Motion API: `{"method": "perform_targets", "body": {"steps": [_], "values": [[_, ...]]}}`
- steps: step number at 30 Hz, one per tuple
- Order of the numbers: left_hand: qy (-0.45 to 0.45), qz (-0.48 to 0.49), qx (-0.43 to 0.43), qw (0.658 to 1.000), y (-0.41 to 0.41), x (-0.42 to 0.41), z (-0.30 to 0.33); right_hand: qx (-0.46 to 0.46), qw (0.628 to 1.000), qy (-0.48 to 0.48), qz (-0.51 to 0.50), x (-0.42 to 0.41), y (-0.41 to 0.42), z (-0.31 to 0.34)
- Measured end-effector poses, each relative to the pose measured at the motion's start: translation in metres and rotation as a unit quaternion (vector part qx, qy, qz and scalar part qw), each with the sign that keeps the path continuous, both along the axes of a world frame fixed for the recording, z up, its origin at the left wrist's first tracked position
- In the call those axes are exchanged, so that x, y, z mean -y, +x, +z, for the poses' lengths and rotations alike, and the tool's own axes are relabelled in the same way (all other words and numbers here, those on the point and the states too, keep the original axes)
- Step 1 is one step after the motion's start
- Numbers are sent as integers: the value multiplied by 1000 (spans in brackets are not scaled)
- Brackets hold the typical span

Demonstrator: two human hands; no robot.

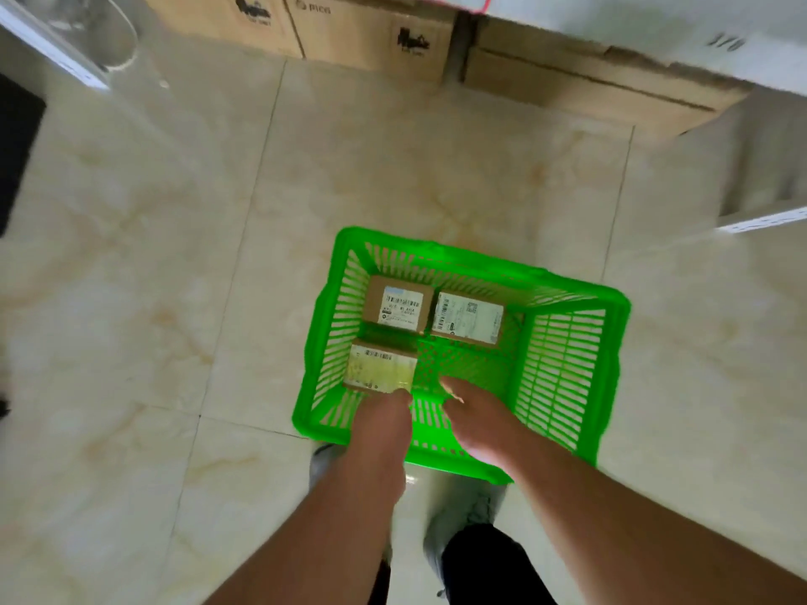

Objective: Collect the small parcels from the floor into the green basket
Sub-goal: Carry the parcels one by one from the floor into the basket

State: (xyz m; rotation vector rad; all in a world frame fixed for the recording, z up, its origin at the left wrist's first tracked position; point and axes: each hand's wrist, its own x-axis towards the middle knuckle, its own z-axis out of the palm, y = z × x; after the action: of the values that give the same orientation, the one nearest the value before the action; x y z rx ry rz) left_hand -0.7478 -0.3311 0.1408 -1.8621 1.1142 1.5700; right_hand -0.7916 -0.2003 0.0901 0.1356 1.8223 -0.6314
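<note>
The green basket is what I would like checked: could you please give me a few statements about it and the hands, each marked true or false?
1. Three small parcels lie inside the green basket. True.
2. The basket stands on a table. False: it stands on the tiled floor.
3. The left hand is at the nearest parcel, the one with the yellowish label. True.
4. The right hand holds a parcel. False: no parcel shows in it; it reaches over the basket's near rim.
5. More small parcels lie loose on the visible floor. False: only large cardboard boxes stand at the far edge.
</note>
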Motion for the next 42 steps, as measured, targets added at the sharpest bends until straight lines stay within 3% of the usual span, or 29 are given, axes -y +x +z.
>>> {"method": "perform_targets", "body": {"steps": [3, 6, 12, 19, 24, 31, 37, 42], "values": [[32, -105, -51, 993, 1, -10, 77, 9, 1000, 10, -21, -32, 12, 81], [51, -151, -78, 984, 1, -20, 162, 7, 995, 18, -93, -54, 21, 163], [-6, -253, -134, 958, 19, -38, 297, -20, 989, -7, -146, -95, 39, 319], [37, -335, -164, 927, 64, -47, 393, -71, 967, 27, -243, -148, 118, 445], [69, -427, -179, 884, 93, -70, 420, -89, 912, 59, -396, -181, 221, 480], [71, -609, -184, 769, 150, -133, 432, -75, 819, 86, -563, -201, 379, 491], [107, -660, -173, 723, 218, -208, 437, -48, 714, 110, -690, -224, 489, 499], [149, -723, -148, 659, 288, -258, 433, -43, 662, 101, -742, -247, 577, 491]]}}
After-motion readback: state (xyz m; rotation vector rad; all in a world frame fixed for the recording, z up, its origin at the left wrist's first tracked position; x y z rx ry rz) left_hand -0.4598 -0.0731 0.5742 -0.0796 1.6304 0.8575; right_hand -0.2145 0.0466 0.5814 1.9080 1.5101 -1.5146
